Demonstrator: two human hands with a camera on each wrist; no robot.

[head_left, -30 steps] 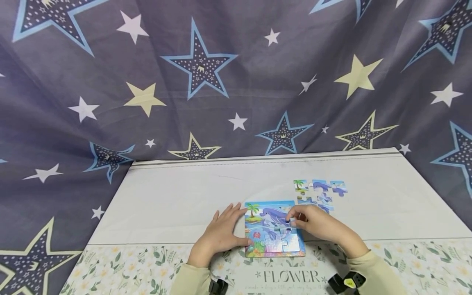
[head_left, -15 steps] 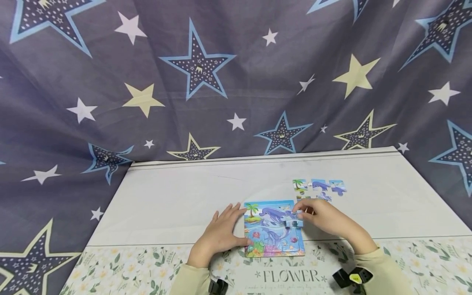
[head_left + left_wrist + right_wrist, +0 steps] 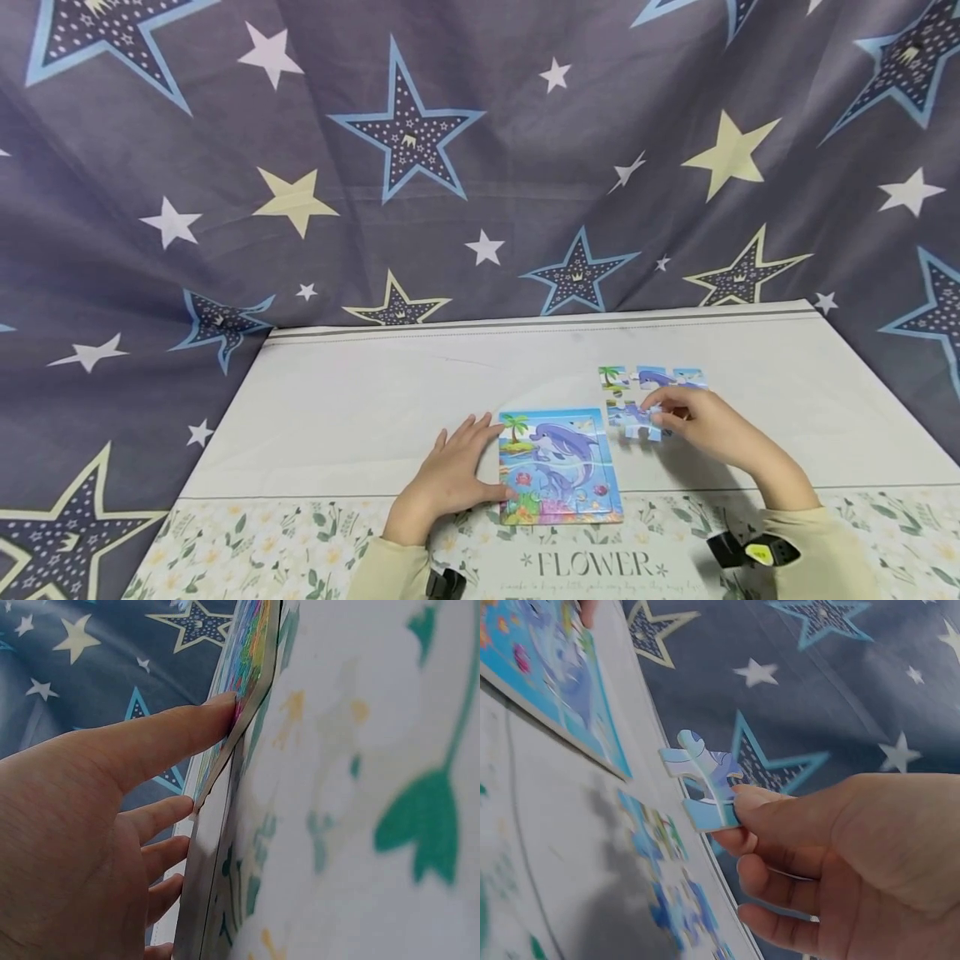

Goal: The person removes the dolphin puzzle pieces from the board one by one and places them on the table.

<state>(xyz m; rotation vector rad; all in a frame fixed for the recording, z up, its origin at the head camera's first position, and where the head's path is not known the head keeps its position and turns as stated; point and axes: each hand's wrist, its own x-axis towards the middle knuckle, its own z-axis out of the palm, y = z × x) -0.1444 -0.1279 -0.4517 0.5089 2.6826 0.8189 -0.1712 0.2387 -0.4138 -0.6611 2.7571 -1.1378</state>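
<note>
The right hand point(image 3: 708, 425) is pinching a jigsaw piece point(image 3: 718, 769) by its edge, at two o'clock from the dolphin puzzle board point(image 3: 558, 468); the left hand point(image 3: 447, 477), fingers spread, is touching the board, probably steadying it.

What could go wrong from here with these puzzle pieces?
The right hand pinches the lifted piece by one side, so it might twist or slip free.
That piece is close to the loose pieces, so the fingers could nudge them out of line.
The left hand has its thumb on the puzzle board; a sideways push might shift it.
</note>
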